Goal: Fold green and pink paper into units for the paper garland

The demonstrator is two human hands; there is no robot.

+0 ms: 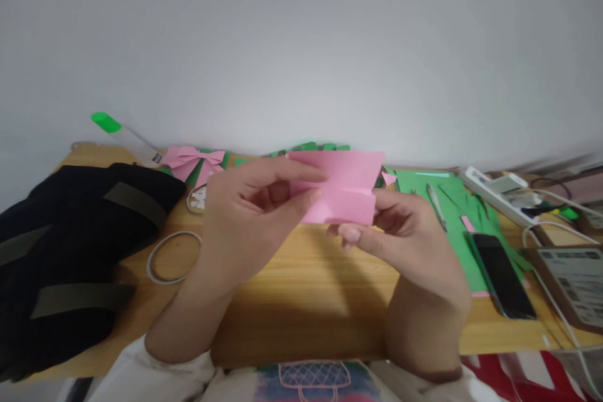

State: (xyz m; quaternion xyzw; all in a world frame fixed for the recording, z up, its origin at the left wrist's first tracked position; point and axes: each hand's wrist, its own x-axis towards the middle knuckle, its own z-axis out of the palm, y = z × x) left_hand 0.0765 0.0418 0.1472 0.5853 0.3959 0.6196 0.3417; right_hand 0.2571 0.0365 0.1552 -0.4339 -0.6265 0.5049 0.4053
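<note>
Raised above the wooden table, a sheet of pink paper (pixel 348 171) with a fold across it is held between both hands. My left hand (pixel 254 213) pinches its left side, thumb in front at the fold. At the lower right corner, my right hand (pixel 400 232) grips the folded edge between thumb and fingers. A folded pink paper bow (pixel 191 162) lies at the back left of the table. Green paper pieces show behind the held sheet, which partly covers them.
Black cloth with grey strips (pixel 89 245) covers the table's left side, near a tape ring (pixel 153 264). On the right are green paper (pixel 452 207), a craft knife (pixel 437 206), a phone (pixel 506 276), a power strip (pixel 499 198) and a box (pixel 572 282). A wall rises behind.
</note>
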